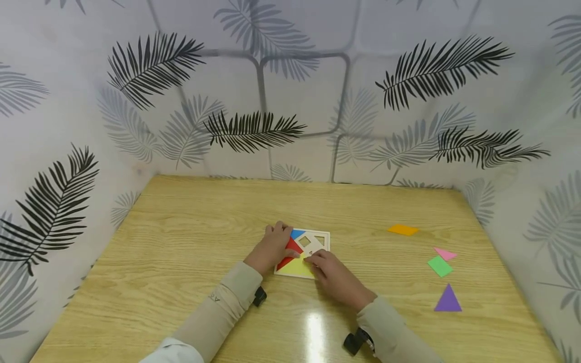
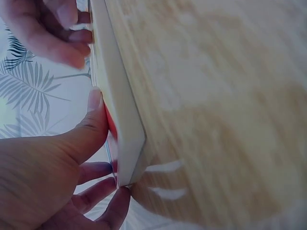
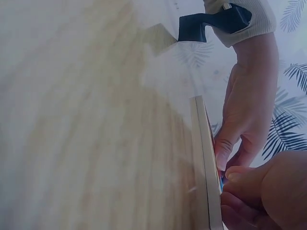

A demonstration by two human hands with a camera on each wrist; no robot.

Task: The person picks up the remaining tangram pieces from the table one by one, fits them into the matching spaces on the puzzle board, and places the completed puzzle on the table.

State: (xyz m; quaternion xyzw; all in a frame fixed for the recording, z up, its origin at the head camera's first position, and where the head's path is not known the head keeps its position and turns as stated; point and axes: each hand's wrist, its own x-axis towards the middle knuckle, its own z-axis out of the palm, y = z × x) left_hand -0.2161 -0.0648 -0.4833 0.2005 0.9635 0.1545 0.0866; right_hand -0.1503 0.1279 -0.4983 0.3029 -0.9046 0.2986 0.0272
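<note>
A white tangram board (image 1: 314,244) lies on the table under both hands. In it are a blue triangle (image 1: 297,234), a red triangle (image 1: 294,245) and a yellow triangle (image 1: 292,268); several cutouts show bare. My left hand (image 1: 271,248) grips the board's left side, thumb (image 2: 94,103) on top and fingers at the edge. From the right, my right hand (image 1: 333,277) reaches over the board, its bent fingertips touching down close to the yellow triangle's tip. In the left wrist view those right fingers (image 2: 57,28) look loosely bent.
On the table's right side lie an orange parallelogram (image 1: 403,230), a pink triangle (image 1: 446,253), a green square (image 1: 440,266) and a purple triangle (image 1: 448,299). Leaf-patterned cloth (image 1: 299,91) rises behind the wooden table (image 1: 190,217) and along its sides.
</note>
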